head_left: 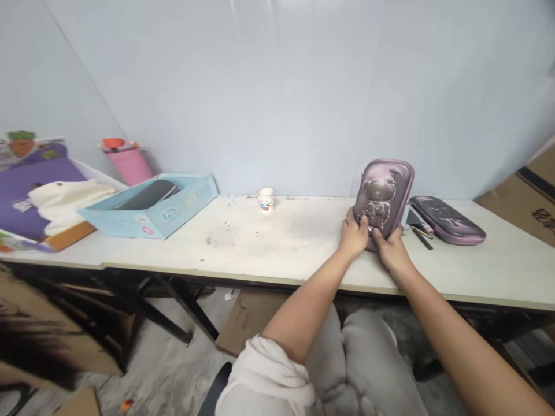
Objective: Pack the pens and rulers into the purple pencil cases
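Between my hands stands a dark pink-purple pencil case (381,190) with a raised bear on its front, tilted a little. My left hand (354,234) grips its lower left side, thumb on the front. On the lower right side, my right hand (393,248) holds it the same way. The fingers behind the case are hidden. Just right of it lies a second, similar pencil case (451,222), flat on the table. Several pens and small items (421,231) lie between the two cases, partly covered by the held one.
A small white paper cup (266,200) stands near the wall. Farther left are a light blue box (151,222) with a dark item inside, a pink holder (130,166), and a purple box (30,190) with white cloth. Cardboard (526,190) leans at the right end of the table (269,248).
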The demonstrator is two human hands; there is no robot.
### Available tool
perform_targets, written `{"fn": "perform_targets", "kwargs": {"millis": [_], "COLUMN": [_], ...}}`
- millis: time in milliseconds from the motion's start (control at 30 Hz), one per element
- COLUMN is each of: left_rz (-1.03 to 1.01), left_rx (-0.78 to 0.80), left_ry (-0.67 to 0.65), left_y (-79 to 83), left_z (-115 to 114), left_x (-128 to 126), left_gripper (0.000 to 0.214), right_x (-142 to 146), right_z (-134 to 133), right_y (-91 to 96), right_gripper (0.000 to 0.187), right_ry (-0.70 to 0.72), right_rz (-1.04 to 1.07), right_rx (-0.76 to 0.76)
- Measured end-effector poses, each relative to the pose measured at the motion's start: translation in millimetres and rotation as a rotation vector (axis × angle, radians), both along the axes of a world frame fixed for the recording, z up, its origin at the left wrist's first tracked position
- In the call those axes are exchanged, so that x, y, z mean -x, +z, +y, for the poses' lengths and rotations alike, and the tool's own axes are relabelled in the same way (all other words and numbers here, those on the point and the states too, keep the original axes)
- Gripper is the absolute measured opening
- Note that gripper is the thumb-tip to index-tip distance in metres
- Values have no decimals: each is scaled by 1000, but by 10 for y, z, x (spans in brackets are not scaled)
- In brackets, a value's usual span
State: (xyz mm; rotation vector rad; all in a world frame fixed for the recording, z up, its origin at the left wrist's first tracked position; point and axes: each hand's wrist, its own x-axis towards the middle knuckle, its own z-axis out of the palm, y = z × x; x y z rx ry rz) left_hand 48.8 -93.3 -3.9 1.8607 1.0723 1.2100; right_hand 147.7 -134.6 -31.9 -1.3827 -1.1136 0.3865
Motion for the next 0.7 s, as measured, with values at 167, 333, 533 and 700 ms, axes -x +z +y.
{"fn": "perform_targets", "kwargs": {"millis": [167, 333, 533, 700], "left_rz": [-30, 44, 350, 495], "left_rx": [-190, -273, -38, 110], "left_ry": [226, 595, 909, 915], "left_y": [296, 470, 408, 270], "left_z": [126, 173, 121, 203], "left_x": [761, 1948, 3017, 3319], "left_gripper": [51, 52, 52, 52], "right_x": [790, 1917, 3069, 3390], "right_z": [294, 608, 775, 924], "right_y": [326, 557, 394, 240], "right_gripper": [71, 63, 45, 47], "right_ry": [179, 456, 569, 580], "right_rz": [-32, -140, -291, -339], "right_rx": [-122, -117, 219, 297]}}
